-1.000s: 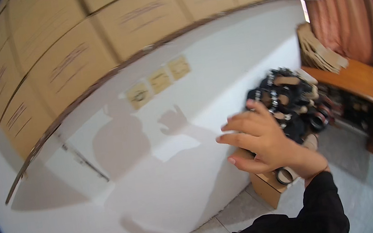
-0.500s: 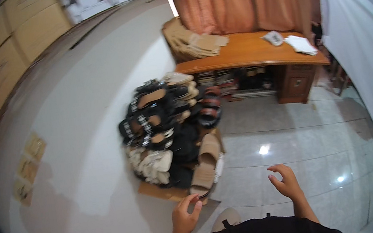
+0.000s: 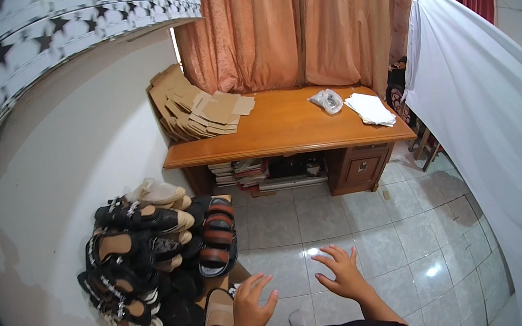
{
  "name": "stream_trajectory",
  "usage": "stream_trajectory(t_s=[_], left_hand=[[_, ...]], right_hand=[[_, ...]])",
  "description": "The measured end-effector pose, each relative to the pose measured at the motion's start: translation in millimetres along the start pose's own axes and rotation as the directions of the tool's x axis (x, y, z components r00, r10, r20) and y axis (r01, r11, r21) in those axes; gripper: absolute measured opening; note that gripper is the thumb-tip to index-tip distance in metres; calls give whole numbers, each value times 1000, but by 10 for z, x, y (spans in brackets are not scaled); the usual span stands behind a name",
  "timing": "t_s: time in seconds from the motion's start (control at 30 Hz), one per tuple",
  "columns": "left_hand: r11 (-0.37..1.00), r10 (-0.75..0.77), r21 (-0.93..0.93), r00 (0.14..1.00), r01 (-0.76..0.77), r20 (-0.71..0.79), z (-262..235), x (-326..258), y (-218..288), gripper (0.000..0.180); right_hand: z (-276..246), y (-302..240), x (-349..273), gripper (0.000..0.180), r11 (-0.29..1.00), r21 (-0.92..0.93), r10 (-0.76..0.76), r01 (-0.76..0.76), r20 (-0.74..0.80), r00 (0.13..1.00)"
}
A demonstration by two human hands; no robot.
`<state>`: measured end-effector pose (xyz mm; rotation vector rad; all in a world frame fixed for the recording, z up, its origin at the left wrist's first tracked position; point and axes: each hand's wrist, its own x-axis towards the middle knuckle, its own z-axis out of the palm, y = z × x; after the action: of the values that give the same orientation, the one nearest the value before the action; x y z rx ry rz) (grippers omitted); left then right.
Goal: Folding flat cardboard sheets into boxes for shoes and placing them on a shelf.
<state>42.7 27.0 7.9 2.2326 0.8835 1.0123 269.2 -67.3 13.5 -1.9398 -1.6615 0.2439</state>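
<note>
Sandals: a heap of sandals [image 3: 148,257], mostly black, some tan and cream, one brown with dark straps, piled against the white wall [image 3: 62,156] at my lower left.
Box: the heap rests on a cardboard box [image 3: 239,274] whose corner shows beside the heap.
Nearest sandal: a tan sandal [image 3: 215,317] lies at the heap's near edge, just beside my left hand.
Floor: pale glossy tiles [image 3: 360,216] with bright light spots.
Desk: a wooden desk [image 3: 283,127] stands ahead, with flattened cardboard [image 3: 201,108], a clear plastic bag [image 3: 327,100] and white papers [image 3: 370,109] on top, books stacked underneath.
Room: orange curtains [image 3: 282,25] behind the desk, a white sheet [image 3: 484,107] hanging at right.
Left hand: my left hand [image 3: 251,306] is spread, fingers apart, holding nothing, near the tan sandal.
Right hand: my right hand [image 3: 341,274] is also spread and empty, palm down above the tiles.
</note>
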Motion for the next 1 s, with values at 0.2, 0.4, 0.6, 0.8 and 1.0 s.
stream_trajectory(t_s=[0.2,0.4,0.6,0.8,1.0], left_hand=[[993,18,-114,999,-22,-36,464,1376,-104,32],[959,-140,-254,989,123,-50,1290,2242,-741,29],[986,-145,-90,986,138,-84,1902,3294,-1491,18],[993,-62,88,982,79,-179,2152,4534,-1824,21],[946,-317,-37,893,323,-318,2393,5167,-2710,33]], right_hand=[[-241,566,1018,35,999,30,-18,23,-139,990],[221,1418,1812,30,957,287,11,42,-183,983],[221,2165,3130,33,958,237,-133,159,-125,983],[-88,2507,4632,35,929,248,-272,276,-52,961],[157,2612,5588,37,915,225,-349,336,21,937]])
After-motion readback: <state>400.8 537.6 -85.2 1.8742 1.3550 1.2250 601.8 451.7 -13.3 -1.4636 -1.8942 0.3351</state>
